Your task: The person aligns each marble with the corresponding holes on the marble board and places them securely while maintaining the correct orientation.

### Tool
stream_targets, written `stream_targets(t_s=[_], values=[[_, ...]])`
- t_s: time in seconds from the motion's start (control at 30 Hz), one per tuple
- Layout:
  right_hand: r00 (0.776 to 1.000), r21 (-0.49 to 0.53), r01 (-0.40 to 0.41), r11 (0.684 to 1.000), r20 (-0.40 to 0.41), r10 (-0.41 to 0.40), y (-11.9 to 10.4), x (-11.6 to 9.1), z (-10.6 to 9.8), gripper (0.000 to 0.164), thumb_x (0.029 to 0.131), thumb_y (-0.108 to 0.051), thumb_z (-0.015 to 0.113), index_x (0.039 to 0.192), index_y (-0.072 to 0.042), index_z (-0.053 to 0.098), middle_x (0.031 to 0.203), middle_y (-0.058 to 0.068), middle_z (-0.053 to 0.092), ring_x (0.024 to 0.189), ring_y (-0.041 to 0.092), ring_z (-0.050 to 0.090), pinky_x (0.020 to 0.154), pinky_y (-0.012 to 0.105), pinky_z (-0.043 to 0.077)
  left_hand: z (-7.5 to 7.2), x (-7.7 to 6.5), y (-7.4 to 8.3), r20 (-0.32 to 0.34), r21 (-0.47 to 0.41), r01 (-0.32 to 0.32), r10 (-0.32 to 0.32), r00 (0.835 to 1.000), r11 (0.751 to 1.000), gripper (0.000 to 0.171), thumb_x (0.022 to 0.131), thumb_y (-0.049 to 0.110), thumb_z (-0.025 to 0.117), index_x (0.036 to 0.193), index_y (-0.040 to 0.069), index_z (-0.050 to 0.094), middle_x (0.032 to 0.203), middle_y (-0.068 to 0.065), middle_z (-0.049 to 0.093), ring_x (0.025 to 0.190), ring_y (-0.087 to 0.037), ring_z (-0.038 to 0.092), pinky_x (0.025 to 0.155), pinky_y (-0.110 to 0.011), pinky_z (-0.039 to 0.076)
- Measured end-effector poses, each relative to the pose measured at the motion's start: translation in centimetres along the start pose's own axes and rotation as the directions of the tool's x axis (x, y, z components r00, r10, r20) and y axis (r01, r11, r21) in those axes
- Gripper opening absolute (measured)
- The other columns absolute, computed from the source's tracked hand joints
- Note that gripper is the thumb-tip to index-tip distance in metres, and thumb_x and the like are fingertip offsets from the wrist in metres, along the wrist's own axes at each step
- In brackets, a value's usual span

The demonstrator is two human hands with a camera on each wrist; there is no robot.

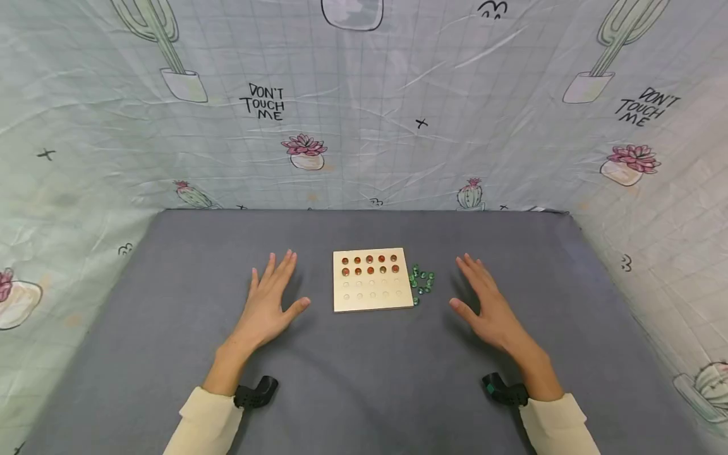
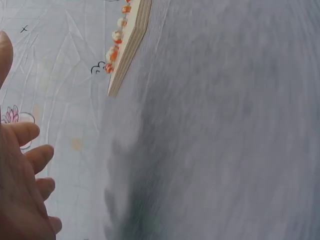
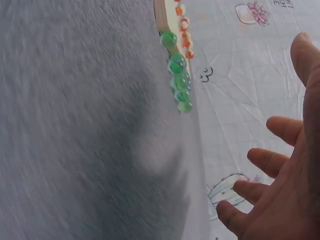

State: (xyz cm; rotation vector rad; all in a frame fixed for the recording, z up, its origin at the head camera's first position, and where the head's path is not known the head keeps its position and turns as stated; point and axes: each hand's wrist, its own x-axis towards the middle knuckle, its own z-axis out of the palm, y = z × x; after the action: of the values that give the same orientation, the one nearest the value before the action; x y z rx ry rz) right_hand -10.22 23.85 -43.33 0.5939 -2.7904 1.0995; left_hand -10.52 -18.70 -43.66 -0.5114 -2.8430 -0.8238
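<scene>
1. Bench (image 1: 370,360) is grey and wide; every other thing listed is on it or above it.
2. Left grip (image 1: 264,313) is spread, with thumb apart from the fingers, and holds nothing.
3. Right grip (image 1: 490,313) is likewise spread and holds nothing.
4. Wooden board (image 1: 365,290) lies between both grips, touching neither; its long axis runs from left to right, slightly tilted.
5. Green marbles (image 3: 179,80) form a loose cluster along the board's right edge. From the right grip they lie to the left, so this grip is clearly nearer.
6. Orange-and-white marbles (image 1: 370,270) sit in the board's two far rows.
7. Pale hollows (image 1: 372,284) make its two near rows.
</scene>
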Motion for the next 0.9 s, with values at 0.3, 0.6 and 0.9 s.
stream_targets(t_s=[0.3, 0.6, 0.9], values=[[0.992, 0.08, 0.045, 0.996, -0.124, -0.035, -0.6, 0.1, 2.0, 0.063, 0.089, -0.021, 0.069, 0.145, -0.01, 0.042, 0.145, 0.011, 0.04, 0.129, 0.034, 0.041, 0.098, 0.057, 0.039, 2.3, 0.4, 1.0, -0.014, -0.074, -0.007, 0.006, 1.0, 0.997, 0.09, 0.088, 0.063, 0.053, 0.153, 0.007, 0.024, 0.156, -0.012, 0.023, 0.143, -0.039, 0.008, 0.11, -0.065, 0.001], [0.989, 0.208, 0.026, 0.978, -0.151, 0.006, -1.1, 0.6, 4.2, 0.041, 0.086, -0.012, 0.073, 0.125, -0.007, 0.062, 0.104, 0.004, 0.067, 0.082, 0.014, 0.06, 0.066, 0.027, 0.05, 4.2, 1.1, 1.8, -0.005, -0.165, 0.009, -0.01, 1.0, 0.986, 0.085, 0.087, 0.05, 0.065, 0.152, 0.01, 0.028, 0.155, -0.008, 0.026, 0.144, -0.034, 0.008, 0.112, -0.061, -0.003], [0.989, 0.333, -0.082, 0.939, -0.091, 0.119, -4.8, 1.3, 3.8, 0.029, 0.087, -0.006, 0.07, 0.114, 0.004, 0.066, 0.091, 0.012, 0.068, 0.07, 0.023, 0.06, 0.058, 0.024, 0.049, 6.0, 1.8, 2.1, -0.015, -0.205, -0.022, 0.019, 1.0, 0.978, 0.082, 0.086, 0.049, 0.067, 0.15, 0.011, 0.033, 0.154, -0.006, 0.029, 0.144, -0.031, 0.012, 0.114, -0.057, 0.0]])
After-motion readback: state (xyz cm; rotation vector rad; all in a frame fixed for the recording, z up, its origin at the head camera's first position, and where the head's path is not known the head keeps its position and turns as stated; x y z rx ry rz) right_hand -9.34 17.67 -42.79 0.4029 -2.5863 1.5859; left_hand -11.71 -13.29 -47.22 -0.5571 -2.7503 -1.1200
